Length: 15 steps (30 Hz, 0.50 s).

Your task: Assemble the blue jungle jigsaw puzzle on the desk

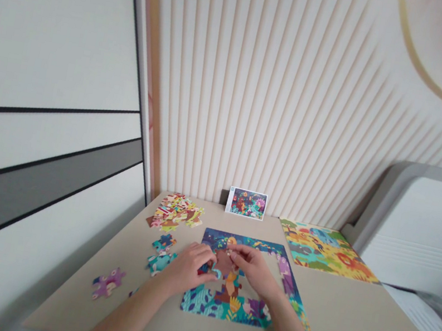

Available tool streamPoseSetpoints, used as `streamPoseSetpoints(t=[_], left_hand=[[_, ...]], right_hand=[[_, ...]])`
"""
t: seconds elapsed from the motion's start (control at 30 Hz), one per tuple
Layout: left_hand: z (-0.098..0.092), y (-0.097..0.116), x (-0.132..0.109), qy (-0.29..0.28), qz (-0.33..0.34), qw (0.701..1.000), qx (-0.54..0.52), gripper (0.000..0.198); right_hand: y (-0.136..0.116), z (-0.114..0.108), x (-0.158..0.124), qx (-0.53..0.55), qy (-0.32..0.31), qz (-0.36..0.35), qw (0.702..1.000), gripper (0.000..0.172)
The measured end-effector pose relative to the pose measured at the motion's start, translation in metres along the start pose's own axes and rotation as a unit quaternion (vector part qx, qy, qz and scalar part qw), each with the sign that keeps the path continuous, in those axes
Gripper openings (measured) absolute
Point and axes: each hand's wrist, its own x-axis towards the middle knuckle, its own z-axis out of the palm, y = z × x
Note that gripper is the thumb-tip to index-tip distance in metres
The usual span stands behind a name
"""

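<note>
A partly assembled jigsaw puzzle (206, 304) with a dark blue and teal border lies on the table, its middle partly filled with brown and orange pieces. Over its left side is my left hand (190, 266), thumb and fingers curled round a small teal and red puzzle piece (216, 273). My right hand (250, 266) reaches over the upper middle of the puzzle, with thumb and index finger pinched at the brown area. What lies between those fingertips is too small to make out.
Loose teal pieces (159, 262) and a purple piece (108, 283) lie left of the puzzle. Behind them is a pile of mixed pieces (177, 212). A picture card (247, 204) leans on the wall. An animal puzzle (327, 251) lies at the right.
</note>
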Motion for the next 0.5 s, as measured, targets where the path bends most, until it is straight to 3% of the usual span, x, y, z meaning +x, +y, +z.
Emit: streamPoseSetpoints(t=[0.23, 0.5], left_hand=[[-0.0016, 0.0022, 0.0006, 0.008, -0.006, 1.0, -0.003, 0.03], [-0.0002, -0.003, -0.0015, -0.012, 0.027, 1.0, -0.01, 0.015]], right_hand=[[0.0007, -0.0001, -0.0008, -0.001, 0.005, -0.007, 1.0, 0.044], [0.0043, 0.0005, 0.0012, -0.005, 0.02, -0.003, 1.0, 0.045]])
